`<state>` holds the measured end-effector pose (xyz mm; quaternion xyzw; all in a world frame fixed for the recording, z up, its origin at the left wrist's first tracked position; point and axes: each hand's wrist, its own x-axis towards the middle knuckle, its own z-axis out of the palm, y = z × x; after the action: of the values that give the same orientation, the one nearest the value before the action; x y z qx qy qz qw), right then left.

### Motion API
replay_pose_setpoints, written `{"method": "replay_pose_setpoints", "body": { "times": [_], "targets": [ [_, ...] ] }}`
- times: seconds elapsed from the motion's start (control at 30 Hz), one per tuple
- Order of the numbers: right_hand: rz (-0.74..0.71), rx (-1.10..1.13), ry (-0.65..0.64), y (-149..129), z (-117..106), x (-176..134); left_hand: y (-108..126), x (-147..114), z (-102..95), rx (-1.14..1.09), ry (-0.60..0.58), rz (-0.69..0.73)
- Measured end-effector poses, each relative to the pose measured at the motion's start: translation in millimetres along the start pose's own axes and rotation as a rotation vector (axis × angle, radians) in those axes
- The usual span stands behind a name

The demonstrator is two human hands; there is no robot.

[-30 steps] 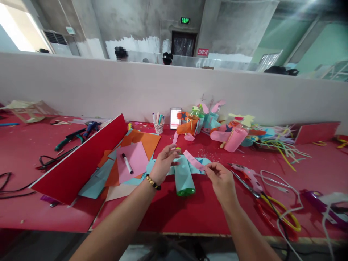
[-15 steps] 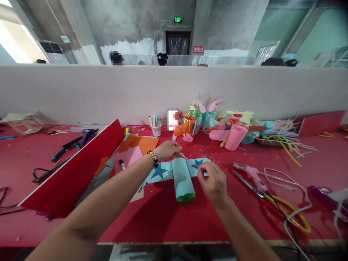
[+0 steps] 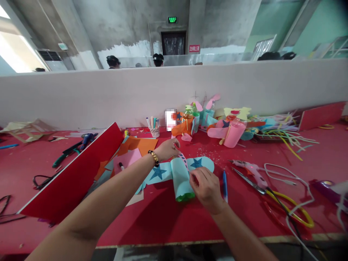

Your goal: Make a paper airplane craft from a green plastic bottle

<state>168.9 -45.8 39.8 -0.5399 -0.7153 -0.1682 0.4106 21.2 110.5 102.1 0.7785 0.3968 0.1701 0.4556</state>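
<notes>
A green plastic bottle (image 3: 185, 197) wrapped in light blue paper lies on the red table in front of me. Light blue paper wings with dark blue stars spread from it, a left wing (image 3: 157, 173) and a right wing (image 3: 208, 164). Over the bottle's upper part runs a pink dotted paper strip (image 3: 183, 159). My left hand (image 3: 168, 148), with a beaded bracelet, pinches the strip's far end. The near end meets the closed fingers of my right hand (image 3: 205, 186), beside the bottle. A blue pen (image 3: 225, 186) lies right of that hand.
At right lie scissors (image 3: 251, 185), a pink glue gun (image 3: 252, 172) and its white cable. A red board (image 3: 78, 174) leans at left over coloured paper sheets (image 3: 144, 145). Behind are a pen cup (image 3: 154, 132) and several decorated bottles, including a pink bottle (image 3: 234, 134).
My right hand has moved left from the wing to the bottle and closed at the strip's near end. The strip now shows stretched between both hands. The blue pen has come into sight.
</notes>
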Motion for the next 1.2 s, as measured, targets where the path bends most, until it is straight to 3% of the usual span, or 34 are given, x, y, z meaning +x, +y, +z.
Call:
{"method": "replay_pose_setpoints", "body": {
  "times": [0.3, 0.6, 1.2],
  "targets": [
    [0.115, 0.000, -0.048, -5.9, 8.5, -5.9, 0.2, 24.9, 4.0, 0.266, -0.069, 0.047],
    [0.242, 0.046, -0.096, -0.8, 19.4, -7.4, -2.8, 43.3, 6.3, 0.386, -0.096, 0.027],
    [0.340, 0.144, -0.107, 1.2, 25.8, -8.5, -0.2, 42.8, 12.2, 0.463, -0.115, 0.036]
  ]
}}
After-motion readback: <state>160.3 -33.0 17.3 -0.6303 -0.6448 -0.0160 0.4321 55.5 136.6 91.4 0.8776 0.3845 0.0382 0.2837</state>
